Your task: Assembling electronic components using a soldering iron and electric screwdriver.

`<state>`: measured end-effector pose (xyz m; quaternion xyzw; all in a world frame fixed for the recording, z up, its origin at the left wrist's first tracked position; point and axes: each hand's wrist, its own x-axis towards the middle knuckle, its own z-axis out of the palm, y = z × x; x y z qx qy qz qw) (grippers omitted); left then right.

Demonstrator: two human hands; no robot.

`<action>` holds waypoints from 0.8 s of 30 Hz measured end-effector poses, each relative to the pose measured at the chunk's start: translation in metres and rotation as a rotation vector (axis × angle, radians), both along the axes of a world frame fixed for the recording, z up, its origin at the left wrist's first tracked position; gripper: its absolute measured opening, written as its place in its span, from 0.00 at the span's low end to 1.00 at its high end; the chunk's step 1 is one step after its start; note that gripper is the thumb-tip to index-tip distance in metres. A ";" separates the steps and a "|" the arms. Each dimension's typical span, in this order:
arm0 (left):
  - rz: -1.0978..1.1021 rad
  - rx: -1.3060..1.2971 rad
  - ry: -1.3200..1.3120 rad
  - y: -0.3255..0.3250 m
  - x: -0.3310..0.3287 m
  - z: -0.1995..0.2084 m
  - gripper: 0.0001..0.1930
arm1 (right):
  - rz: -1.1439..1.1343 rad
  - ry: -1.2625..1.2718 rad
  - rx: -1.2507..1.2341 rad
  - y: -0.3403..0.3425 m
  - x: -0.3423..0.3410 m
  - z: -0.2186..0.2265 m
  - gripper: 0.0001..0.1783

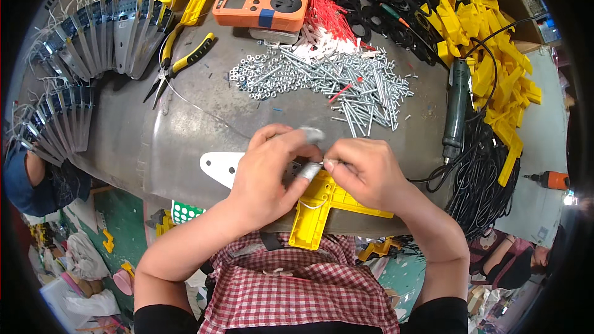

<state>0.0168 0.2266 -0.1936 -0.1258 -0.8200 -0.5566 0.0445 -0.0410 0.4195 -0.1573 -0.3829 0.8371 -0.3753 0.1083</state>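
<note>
Just above a yellow plastic housing part [307, 226] at the near table edge, my two hands meet. My left hand [263, 176] is closed, its thumb and forefinger wrapped in greyish-white covers. My right hand [368, 170] pinches at the same spot, close to the left thumb tip. Whatever is between the fingers is too small and hidden to name. A short pale wire [314, 205] curls over the yellow part. Partly under my left hand lies a white plate with holes [216, 164]. A thin wire [201, 110] runs from near the pliers toward my left hand.
Beyond my hands lie heaps of screws [371, 89] and nuts [257, 77]. Pliers [179, 65] and an orange multimeter [260, 7] are farther back. Stacked panels [102, 37] stand left. At right are an electric screwdriver [456, 108], black cables [476, 192] and yellow parts [504, 74].
</note>
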 end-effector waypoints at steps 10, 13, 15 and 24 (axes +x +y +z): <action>-0.111 -0.303 0.361 -0.008 0.015 0.011 0.22 | -0.183 -0.178 -0.101 0.005 -0.002 0.000 0.12; 0.048 -0.157 0.279 0.007 0.013 0.002 0.14 | -0.312 0.064 -0.111 0.015 0.025 0.007 0.15; 0.010 -0.181 0.337 0.007 0.007 0.000 0.13 | -0.081 0.377 0.144 0.019 0.055 0.004 0.13; -0.011 -0.299 0.441 0.005 0.003 0.001 0.11 | -0.119 0.107 0.121 0.018 0.062 0.009 0.08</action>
